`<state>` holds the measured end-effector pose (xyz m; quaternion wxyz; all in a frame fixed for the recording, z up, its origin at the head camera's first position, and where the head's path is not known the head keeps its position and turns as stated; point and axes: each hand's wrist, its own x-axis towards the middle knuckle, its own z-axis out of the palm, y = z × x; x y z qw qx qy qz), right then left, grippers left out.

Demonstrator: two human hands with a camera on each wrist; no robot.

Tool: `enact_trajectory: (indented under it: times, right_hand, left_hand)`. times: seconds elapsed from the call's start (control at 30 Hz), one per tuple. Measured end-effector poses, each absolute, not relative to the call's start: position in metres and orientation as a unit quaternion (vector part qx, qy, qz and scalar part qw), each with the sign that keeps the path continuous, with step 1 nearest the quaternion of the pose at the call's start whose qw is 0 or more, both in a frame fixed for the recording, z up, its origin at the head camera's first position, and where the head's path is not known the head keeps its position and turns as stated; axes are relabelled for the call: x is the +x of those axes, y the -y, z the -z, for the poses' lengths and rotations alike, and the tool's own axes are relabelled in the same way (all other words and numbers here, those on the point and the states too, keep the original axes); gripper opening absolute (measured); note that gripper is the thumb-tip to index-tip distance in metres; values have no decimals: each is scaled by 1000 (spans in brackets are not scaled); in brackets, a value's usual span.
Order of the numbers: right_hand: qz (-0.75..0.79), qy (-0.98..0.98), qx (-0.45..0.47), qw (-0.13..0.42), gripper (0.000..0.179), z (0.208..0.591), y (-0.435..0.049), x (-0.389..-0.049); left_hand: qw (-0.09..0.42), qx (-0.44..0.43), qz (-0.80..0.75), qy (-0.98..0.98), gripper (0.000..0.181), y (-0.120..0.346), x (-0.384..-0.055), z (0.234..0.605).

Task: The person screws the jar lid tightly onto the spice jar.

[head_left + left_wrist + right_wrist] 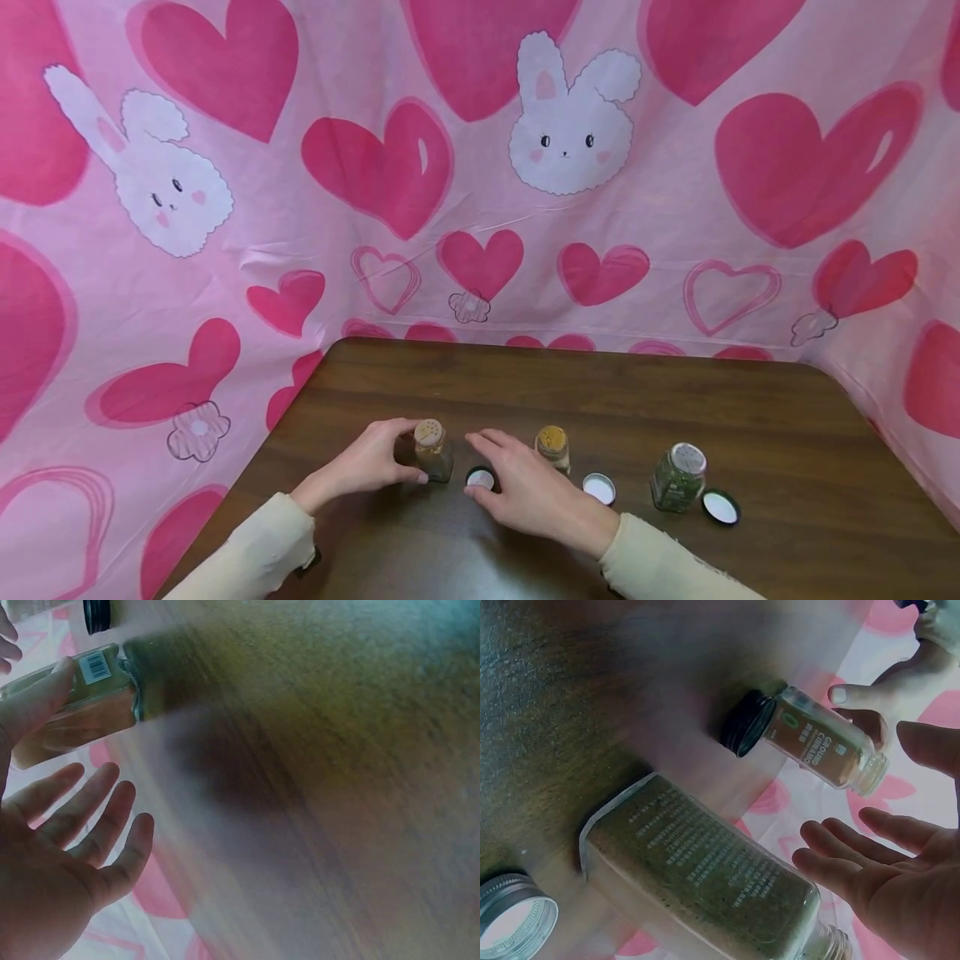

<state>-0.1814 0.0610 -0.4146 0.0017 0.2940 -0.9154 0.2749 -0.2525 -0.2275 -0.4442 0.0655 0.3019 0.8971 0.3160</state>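
Note:
A glass spice jar labelled ground cumin stands uncapped on the table, its perforated shaker top showing. My left hand is around its left side, thumb near the base and fingers behind; in the left wrist view the thumb overlaps the jar while the other fingers are spread apart. Just right of the jar lies a black lid, white inside facing up. My right hand hovers beside this lid with fingers extended, nothing in its grasp. Behind the right hand stands a second jar with a yellowish top.
A silver lid lies near the second jar, inside up. Further right stands a jar of green herbs with a shaker top, another black lid beside it. A pink curtain with hearts and rabbits hangs behind the brown table.

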Motion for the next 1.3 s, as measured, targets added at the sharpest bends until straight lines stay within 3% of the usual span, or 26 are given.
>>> enact_trajectory:
  times: [0.37, 0.7, 1.3]
  right_hand:
    - [-261, 915, 308, 12, 65, 423, -60, -181]
    - [-261, 914, 309, -20, 66, 429, -59, -181]
    - [-247, 917, 312, -13, 65, 436, -55, -183]
  left_hand:
    - [75, 302, -319, -895, 58, 226, -256, 449]
    - [64, 313, -318, -892, 46, 222, -255, 451]
    - [88, 309, -319, -892, 44, 222, -260, 455]
